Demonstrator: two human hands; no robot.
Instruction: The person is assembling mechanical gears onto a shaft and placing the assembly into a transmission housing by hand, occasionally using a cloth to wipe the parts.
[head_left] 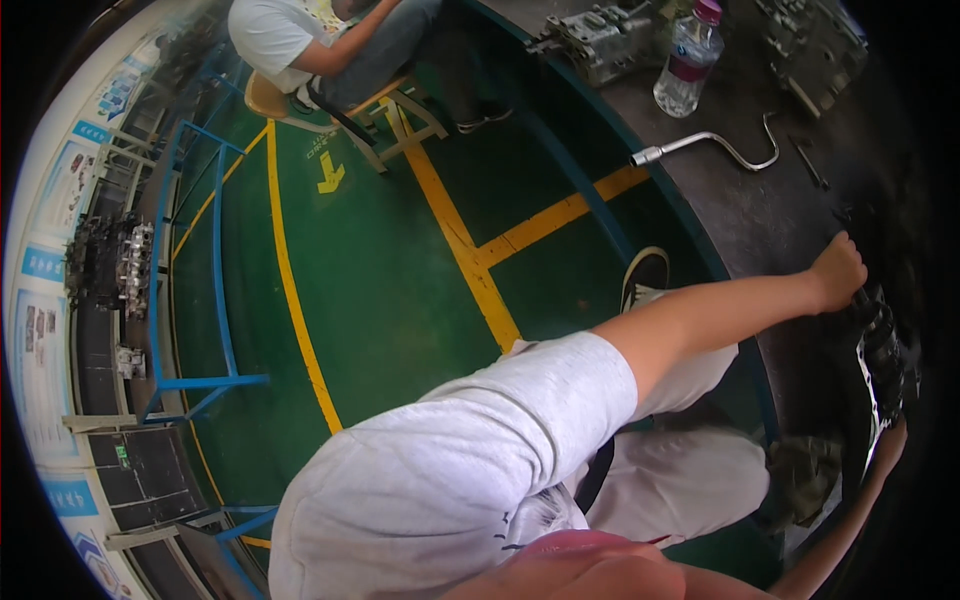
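1. I judge the work to be under way rather than finished: a dark metal part [882, 350] lies between the person's hands, over the counter [750, 215], well in from its teal edge. How much is done or left, I cannot tell; my feed darkens there.
2. The left hand [838, 275] is clenched, by the look of it around the part's upper end, though I see mostly knuckles.
3. The right hand [890, 445] meets the lower end. Whether its fingers grasp or merely steady it, I cannot tell.
4. Further up the counter, untouched, I see a crank-shaped wrench [690, 141], socket end toward the teal edge, and a slim tool [808, 162] just beside its bent end.
5. Beyond them a clear bottle [688, 62] with a pink cap stands between a metal assembly [600, 45] near the teal edge and a metal block [815, 55] deeper in.
6. The counter's top is dark grey and dull. Below spreads a green floor [380, 260] with yellow lines [290, 290] and an arrow [330, 175].
7. Across it another person [340, 60] sits on a wooden chair [265, 98]; at my left are blue frames [205, 383] and wall posters [45, 365].
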